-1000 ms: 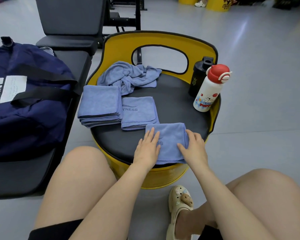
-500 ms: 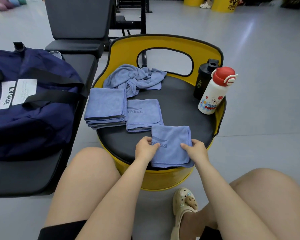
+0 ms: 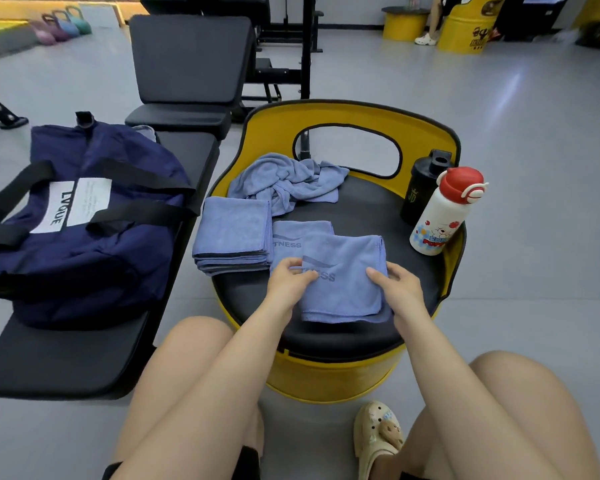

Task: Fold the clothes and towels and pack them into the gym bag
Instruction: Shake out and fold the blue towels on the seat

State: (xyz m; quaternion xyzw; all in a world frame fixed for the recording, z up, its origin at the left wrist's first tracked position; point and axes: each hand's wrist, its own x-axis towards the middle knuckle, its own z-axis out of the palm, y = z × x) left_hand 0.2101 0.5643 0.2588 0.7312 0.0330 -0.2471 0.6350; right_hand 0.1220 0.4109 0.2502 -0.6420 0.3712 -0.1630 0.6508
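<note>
Fingers curled | left hand [image 3: 289, 285] and right hand [image 3: 397, 287] pinch folded towel [image 3: 343, 289]

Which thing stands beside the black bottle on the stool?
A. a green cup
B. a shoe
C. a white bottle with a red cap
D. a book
C: the white bottle with a red cap stands right next to the black bottle on the stool.
</note>
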